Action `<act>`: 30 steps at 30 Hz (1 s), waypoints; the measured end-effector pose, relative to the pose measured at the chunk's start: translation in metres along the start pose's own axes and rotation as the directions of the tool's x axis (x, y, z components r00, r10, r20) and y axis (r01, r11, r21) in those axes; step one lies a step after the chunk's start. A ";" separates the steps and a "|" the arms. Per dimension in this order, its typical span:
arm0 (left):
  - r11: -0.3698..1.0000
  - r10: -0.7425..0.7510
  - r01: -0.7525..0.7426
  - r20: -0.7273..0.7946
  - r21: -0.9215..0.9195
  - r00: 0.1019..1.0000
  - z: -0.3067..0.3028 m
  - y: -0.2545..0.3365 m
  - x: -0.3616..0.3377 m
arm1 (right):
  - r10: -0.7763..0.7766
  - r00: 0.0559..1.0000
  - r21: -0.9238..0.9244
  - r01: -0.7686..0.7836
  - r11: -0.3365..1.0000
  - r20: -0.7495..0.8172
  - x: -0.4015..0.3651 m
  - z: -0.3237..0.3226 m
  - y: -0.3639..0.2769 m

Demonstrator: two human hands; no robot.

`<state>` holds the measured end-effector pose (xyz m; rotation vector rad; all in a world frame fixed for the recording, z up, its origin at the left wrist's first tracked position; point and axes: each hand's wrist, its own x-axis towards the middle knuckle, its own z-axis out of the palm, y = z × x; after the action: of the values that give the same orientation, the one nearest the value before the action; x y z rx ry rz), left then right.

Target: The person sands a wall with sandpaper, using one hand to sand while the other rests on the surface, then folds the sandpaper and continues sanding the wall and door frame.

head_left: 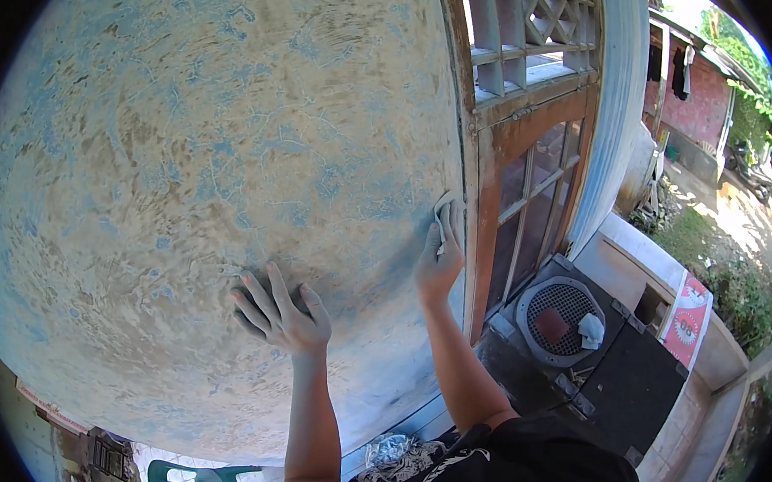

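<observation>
At left, on the wide mottled blue and beige plaster wall (pixel 231 158), our left hand (pixel 287 317) lies with fingers spread. Our right hand (pixel 447 259) pinches a thin pale sheet (pixel 442 216) (cloth or paper, we cannot tell) between thumb and fingers, near the brown wooden door frame (pixel 487 203). Straying right, we could catch the sheet there and lose it. Far right, the red and white printed panel (pixel 686 325) has lettering too small for us to read.

Bright daylight right, glaring ground (pixel 746 218), shaded wall (pixel 230 167) (bowed by fisheye), black corners.
</observation>
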<state>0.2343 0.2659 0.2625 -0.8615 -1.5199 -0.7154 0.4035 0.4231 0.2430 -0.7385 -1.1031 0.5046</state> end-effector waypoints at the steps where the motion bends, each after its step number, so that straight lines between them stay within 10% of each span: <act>1: 1.000 0.002 -0.002 0.006 -0.013 1.000 -0.001 -0.001 0.000 | 0.001 1.000 -0.012 -0.001 1.000 -0.007 -0.006 0.002 -0.006; 7: 0.994 0.008 -0.009 -0.018 -0.110 1.000 -0.004 -0.001 0.002 | -0.278 0.951 -0.091 0.291 0.952 0.133 -0.032 0.002 -0.015; 13: 0.959 0.192 -0.173 0.062 -0.224 0.980 -0.024 -0.010 0.021 | 0.051 0.998 -0.149 -0.056 0.987 -0.037 -0.014 -0.002 -0.015; 17: 0.767 0.583 -0.470 0.168 -0.437 0.795 -0.035 -0.026 0.073 | -0.107 0.993 -0.133 0.113 0.985 0.049 -0.045 0.007 -0.028; 22: 0.227 0.973 -0.774 0.111 -0.592 0.200 -0.025 -0.046 0.100 | 0.137 0.990 -0.079 -0.135 0.988 0.028 -0.043 -0.002 -0.031; 30: 0.048 0.985 -0.824 0.165 -0.565 -0.056 -0.024 -0.048 0.127 | 0.073 0.990 -0.155 -0.091 0.984 -0.122 -0.039 0.025 -0.025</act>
<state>0.2016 0.2358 0.3928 -2.2019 -0.7761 0.4966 0.3656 0.3863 0.2448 -0.9463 -1.0151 0.4398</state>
